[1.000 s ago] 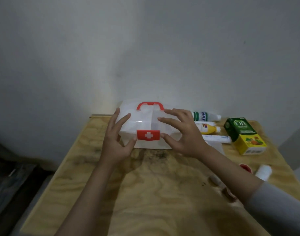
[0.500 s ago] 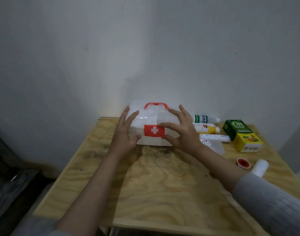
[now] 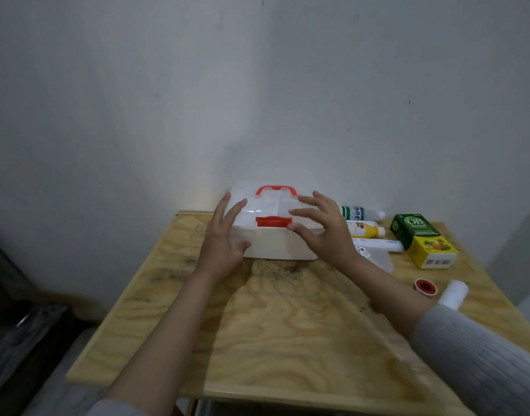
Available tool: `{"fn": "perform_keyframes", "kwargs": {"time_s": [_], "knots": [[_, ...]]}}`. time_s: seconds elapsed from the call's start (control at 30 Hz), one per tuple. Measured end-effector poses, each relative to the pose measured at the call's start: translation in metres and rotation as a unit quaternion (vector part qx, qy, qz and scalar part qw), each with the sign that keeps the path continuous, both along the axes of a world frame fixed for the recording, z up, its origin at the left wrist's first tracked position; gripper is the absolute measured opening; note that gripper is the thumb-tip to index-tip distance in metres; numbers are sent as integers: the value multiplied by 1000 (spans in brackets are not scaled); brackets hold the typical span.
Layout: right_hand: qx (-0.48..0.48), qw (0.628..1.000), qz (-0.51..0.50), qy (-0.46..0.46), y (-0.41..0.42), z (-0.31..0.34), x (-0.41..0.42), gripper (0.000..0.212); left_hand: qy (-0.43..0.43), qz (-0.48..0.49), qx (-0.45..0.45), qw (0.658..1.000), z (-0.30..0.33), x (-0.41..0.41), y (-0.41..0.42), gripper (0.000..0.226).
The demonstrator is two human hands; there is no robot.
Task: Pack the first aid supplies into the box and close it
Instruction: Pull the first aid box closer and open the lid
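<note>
Left hand spread, fingers on lid, thumb against front wall of box. One box: translucent white, red handle on top, red latch at front, at back of plywood worktop near wall. Right hand spread, fingertips at latch and lid. Further right: two bottles, one white tube, one green-yellow carton, one red tape roll, one white bandage roll.

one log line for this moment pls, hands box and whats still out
left hand: on box left end | right hand: at red latch | lid: down | supplies: outside, right of box
</note>
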State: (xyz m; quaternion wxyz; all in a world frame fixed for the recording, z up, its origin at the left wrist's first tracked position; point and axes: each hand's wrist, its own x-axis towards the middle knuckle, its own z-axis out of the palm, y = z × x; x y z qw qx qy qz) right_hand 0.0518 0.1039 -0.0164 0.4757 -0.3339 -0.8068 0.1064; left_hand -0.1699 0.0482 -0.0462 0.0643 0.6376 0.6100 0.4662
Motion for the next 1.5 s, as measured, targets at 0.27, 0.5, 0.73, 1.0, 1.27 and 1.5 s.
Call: {"fn": "perform_keyframes", "kwargs": {"time_s": [0.27,0.5,0.73,1.0,1.27,1.5], "knots": [[3,997,-20,70,-2,7,-6,15,-4,-2,5,1000,1,1,0,88],[-29,999,-22,18,1,1,-6,19,0,-7,-9,1000,6,7,-5,87],[-52,998,7,-20,0,1,2,30,-71,39,-58,995,13,27,-6,87],[-18,995,-4,-95,4,-3,6,32,-87,61,-53,993,13,31,-3,89],[29,992,-17,-118,1,3,9,39,-86,52,-49,994,12,27,-7,109],[64,992,-60,-88,9,38,5,39,-117,22,-37,992,12,26,-17,120]]}}
